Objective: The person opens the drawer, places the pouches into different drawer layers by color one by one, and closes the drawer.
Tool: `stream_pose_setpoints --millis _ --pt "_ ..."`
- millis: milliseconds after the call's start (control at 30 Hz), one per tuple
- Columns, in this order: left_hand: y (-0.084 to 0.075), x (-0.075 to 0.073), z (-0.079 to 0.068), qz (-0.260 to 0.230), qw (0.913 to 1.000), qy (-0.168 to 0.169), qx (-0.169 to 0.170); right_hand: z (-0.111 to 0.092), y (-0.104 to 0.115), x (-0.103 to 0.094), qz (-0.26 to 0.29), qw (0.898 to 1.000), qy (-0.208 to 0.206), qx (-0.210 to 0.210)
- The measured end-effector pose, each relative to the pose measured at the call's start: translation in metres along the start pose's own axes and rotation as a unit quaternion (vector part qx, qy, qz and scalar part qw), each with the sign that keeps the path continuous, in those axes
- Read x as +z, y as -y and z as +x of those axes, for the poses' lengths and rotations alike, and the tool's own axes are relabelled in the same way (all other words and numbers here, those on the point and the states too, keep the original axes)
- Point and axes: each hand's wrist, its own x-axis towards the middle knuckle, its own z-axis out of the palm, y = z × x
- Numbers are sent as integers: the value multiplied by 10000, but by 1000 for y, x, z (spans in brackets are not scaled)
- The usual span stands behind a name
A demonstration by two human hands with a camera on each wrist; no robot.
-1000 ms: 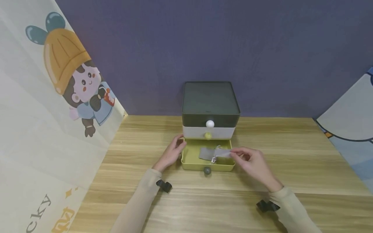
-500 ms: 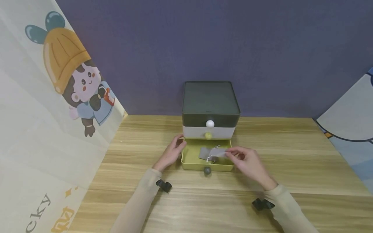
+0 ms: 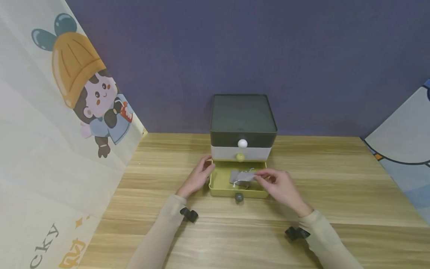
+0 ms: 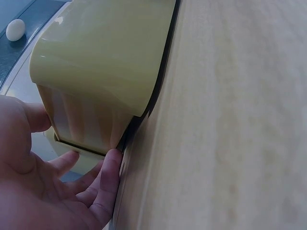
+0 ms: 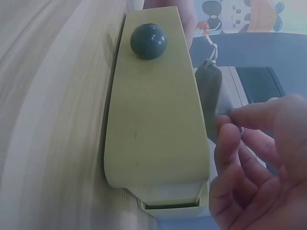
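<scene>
My right hand (image 3: 280, 188) pinches one end of a small grey drawstring pouch (image 3: 246, 176) between thumb and fingertips, over the pulled-out yellow-green drawer (image 3: 220, 177). White cords hang from the pouch's far end, pointing left. Partly covered by it, a second grey pouch (image 3: 233, 175) lies on the drawer floor. In the right wrist view the held pouch (image 5: 208, 86) shows behind the drawer front. My left hand (image 3: 198, 177) rests at the drawer's left side, thumb by the rim. The left wrist view shows its fingers (image 4: 109, 175) extended against the side of the unit, low by the table.
Above the drawer sit a white drawer (image 3: 223, 152) with a yellow-green knob and a dark green top drawer (image 3: 223, 139) with a white knob. A dark round knob (image 3: 239, 197) sticks out in front. The wooden table (image 3: 168, 149) meets a dark blue wall (image 3: 174, 74) behind.
My right hand has moved left with the pouch, which now overlaps the pouch lying in the drawer more. My left hand stays where it was.
</scene>
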Motion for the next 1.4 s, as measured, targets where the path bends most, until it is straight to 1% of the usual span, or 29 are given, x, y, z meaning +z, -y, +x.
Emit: stream_pose_setpoints --millis 133,233,367,467,700,900,1100,1233,1400 --pt "0 0 0 -63 10000 -32 -15 4 1 3 -68 10000 7 32" --pt "0 0 0 -68 10000 -25 -27 7 2 5 -196 9997 5 145" --pt "1 0 1 20 10000 9 -16 11 5 7 -335 9991 42 265" --pt "1 0 1 79 10000 2 8 13 6 9 -346 9990 77 268" --pt "0 0 0 32 10000 5 1 15 7 11 -252 9985 208 448" --pt "1 0 2 108 9999 -30 10 17 8 11 -134 9981 334 508" --pt "0 1 2 97 9999 -27 -42 15 4 10 34 9968 475 637" --pt "-1 1 2 69 10000 -52 -49 14 1 9 -74 9972 448 595" --pt "-1 1 2 79 9999 -50 -117 12 0 9 -172 9986 314 377"
